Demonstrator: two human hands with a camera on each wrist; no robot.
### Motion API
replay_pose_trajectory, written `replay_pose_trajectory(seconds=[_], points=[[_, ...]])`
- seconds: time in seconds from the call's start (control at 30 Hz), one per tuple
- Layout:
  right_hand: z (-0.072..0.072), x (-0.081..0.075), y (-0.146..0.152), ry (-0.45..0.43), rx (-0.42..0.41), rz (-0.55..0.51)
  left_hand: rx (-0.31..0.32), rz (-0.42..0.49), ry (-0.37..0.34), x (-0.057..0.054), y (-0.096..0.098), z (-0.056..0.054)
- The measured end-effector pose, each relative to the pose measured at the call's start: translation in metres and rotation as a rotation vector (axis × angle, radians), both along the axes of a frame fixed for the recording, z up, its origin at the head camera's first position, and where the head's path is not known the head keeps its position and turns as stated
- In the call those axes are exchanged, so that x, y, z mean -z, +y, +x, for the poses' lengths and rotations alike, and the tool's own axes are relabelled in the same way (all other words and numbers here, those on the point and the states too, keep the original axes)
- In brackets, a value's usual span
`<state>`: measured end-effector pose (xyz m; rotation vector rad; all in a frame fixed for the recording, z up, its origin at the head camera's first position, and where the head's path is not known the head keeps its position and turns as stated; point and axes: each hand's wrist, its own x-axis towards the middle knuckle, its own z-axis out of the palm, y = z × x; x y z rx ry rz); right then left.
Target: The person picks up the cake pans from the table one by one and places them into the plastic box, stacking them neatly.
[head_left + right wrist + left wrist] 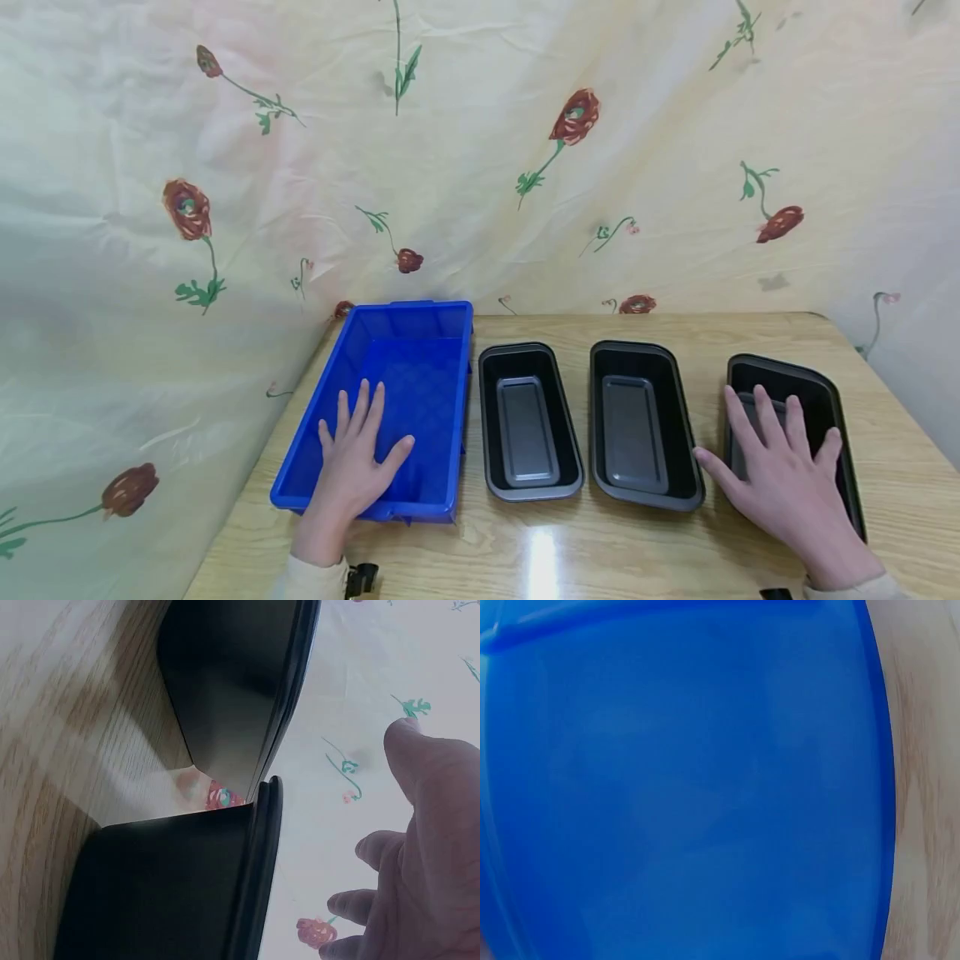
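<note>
My left hand [356, 469] is spread over the near part of a blue plastic tray [464, 400], fingers straight and nothing held. The left wrist view is filled by the blue tray wall [705, 780]; no fingers show there. My right hand [787, 487] hovers with fingers spread over the rightmost black loaf pan [832, 400], hiding part of its inside. In the right wrist view the thumb and fingers of the right hand [427, 840] are apart from two dark pans, the nearer pan [165, 892] and another pan [232, 682].
Two more black loaf pans, the left one [528, 425] and the middle one [637, 425], stand between the hands with bare bottoms showing. Everything rests on a wood-grain table [480, 550]. A flowered cloth [465, 150] hangs behind and at the left.
</note>
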<state>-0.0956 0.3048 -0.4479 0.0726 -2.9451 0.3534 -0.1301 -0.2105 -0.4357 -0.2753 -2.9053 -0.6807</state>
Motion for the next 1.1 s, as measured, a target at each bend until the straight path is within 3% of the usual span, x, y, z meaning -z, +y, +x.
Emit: replay_pose_trajectory(seconds=[0.5,0.8,1.1], points=[[0.003,0.002,0.000,0.004,-0.007,-0.018,-0.123,0.013,-0.072,-0.004,-0.039,0.011],[0.004,0.003,-0.002,0.002,-0.013,-0.025,-0.184,-0.030,-0.106,-0.001,-0.061,0.017],[0.006,0.007,-0.001,0.038,-0.053,-0.048,-0.206,0.120,-0.097,0.005,-0.076,0.023]])
